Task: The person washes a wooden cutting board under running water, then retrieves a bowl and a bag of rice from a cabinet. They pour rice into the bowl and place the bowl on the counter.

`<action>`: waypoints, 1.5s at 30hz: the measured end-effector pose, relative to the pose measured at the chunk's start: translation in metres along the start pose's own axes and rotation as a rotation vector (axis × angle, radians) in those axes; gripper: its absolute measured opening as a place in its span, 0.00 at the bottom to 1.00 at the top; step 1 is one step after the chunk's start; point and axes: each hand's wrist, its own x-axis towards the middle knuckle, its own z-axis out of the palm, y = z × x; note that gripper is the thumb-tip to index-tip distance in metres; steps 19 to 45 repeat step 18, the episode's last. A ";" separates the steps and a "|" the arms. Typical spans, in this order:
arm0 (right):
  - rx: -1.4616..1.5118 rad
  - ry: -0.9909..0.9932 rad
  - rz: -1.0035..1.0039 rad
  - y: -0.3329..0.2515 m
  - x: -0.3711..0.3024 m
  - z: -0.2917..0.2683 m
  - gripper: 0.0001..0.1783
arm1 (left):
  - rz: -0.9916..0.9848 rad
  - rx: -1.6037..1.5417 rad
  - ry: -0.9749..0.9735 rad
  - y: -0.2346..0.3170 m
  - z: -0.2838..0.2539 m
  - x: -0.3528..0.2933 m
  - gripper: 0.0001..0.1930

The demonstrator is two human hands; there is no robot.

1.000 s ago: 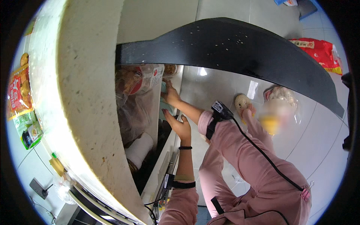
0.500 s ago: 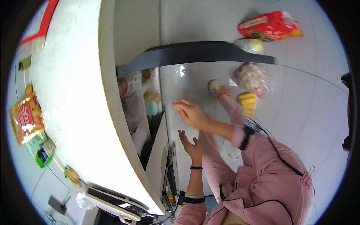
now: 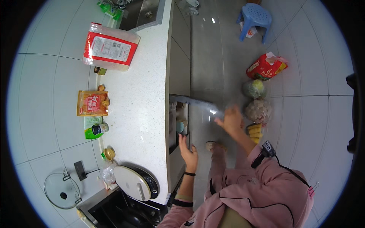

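Observation:
My left hand (image 3: 189, 155) is open, fingers spread and empty, beside the opening of the low cabinet under the counter. My right hand (image 3: 232, 123) is smeared by motion at the free edge of the dark cabinet door (image 3: 195, 102), its thumb out to the side. I cannot make out whether its fingers grip the door or only touch it. The door stands swung out over the floor. Inside the cabinet, a light blue item (image 3: 180, 127) shows among other goods, mostly hidden by the counter.
On the floor at right lie a red bag (image 3: 265, 67), a wrapped green vegetable (image 3: 254, 89), a clear bag of pale lumps (image 3: 258, 111) and yellow pieces (image 3: 255, 131). A blue stool (image 3: 255, 15) stands beyond. The white counter (image 3: 137, 98) holds packages and a round electric cooker (image 3: 133, 182).
My view has risen, showing more counter and floor. My right hand has moved rightward to the door's free edge. The door has swung, its free edge now nearer me. My left hand stays open.

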 end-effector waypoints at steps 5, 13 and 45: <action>0.469 -0.685 -0.269 -0.005 -0.077 -0.007 0.31 | 0.084 0.095 0.115 0.058 -0.009 0.066 0.26; 0.324 -0.362 0.025 0.141 -0.023 -0.078 0.15 | 0.003 -0.050 0.138 0.113 0.018 0.138 0.32; 0.239 -0.629 0.128 0.178 0.022 -0.137 0.24 | 0.153 0.055 0.122 0.126 0.011 0.182 0.32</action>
